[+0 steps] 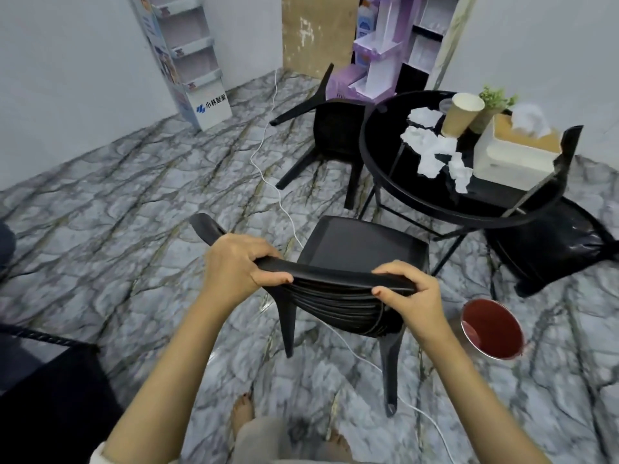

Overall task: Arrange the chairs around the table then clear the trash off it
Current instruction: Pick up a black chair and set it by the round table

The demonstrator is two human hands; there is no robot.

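Black chair nearest the camera, seat turned toward the round black worktop and just short of its rim. Both hands clamped on the top rail of its backrest: left hand at the left end, right hand at the right end, fingers over the rail, thumbs underneath. Cannot tell whether its legs rest on the floor or hang just off it. Second chair lies tipped over on the far left side of the worktop, legs sticking out sideways. Third chair stands at the right side, backrest rising beside the rim. On the worktop: crumpled white paper in several pieces across the middle, a paper cup behind them, a tissue box to the right, a small plant at the back. Red-lined bin on the floor just right of the held chair. White cable trails over the floor and under that chair.
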